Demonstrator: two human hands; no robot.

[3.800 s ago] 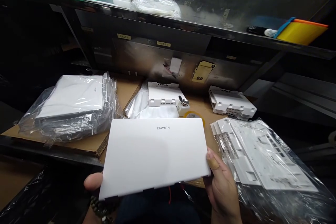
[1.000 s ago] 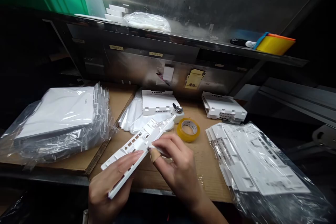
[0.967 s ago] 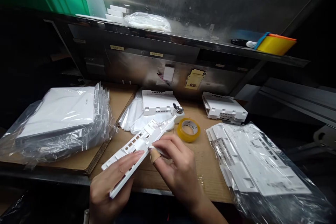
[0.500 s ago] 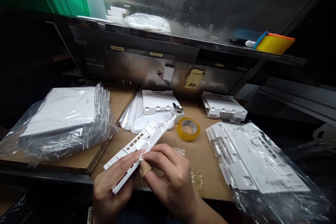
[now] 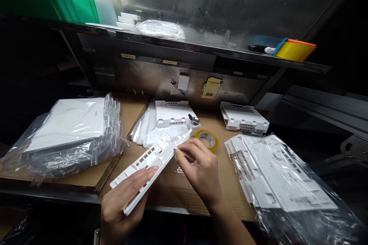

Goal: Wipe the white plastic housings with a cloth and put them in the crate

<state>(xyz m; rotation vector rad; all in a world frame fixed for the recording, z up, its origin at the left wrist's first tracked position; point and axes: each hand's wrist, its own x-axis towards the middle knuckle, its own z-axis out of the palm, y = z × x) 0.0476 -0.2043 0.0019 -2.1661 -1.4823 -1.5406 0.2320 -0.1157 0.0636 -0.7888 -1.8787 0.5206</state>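
Note:
My left hand (image 5: 126, 195) is wrapped round the lower end of a white plastic housing (image 5: 169, 153), which is tilted up to the right and has a row of square port cutouts. My right hand (image 5: 201, 168) is closed in a pinch at the upper part of the housing's near edge. A small white wad (image 5: 175, 148) shows between its fingertips; most of it is hidden. The right thumb wears a tan finger cot (image 5: 179, 155). Just behind the right hand lies a roll of yellow tape (image 5: 214, 143), partly covered by it.
Bagged white housings are stacked at left (image 5: 69, 122), with more in a clear bag (image 5: 296, 176) at right. Other white housings (image 5: 244, 118) stand at the back, near a small pump-top bottle (image 5: 194, 121). A metal shelf (image 5: 201, 48) crosses above the cardboard-covered bench.
My right hand has slid up and away along the housing's edge, from beside the left fingers toward the far end. The left hand keeps its grip almost in place.

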